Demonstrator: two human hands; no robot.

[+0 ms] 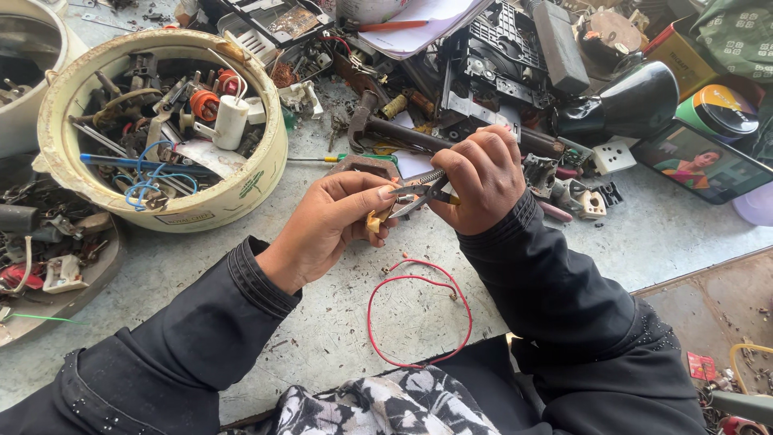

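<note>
Above the worktable (564, 258), left hand (326, 229) fingers pinching small yellow part (374, 223), right hand (479, 179) gripping pliers (423, 193) at it

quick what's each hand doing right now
Left hand: closed, pinching a small yellowish part.
Right hand: closed on small pliers, tips at that part.

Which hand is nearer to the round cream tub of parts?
Left. The left hand sits just right of the cream tub; the right hand, holding pliers, is farther right.
</note>
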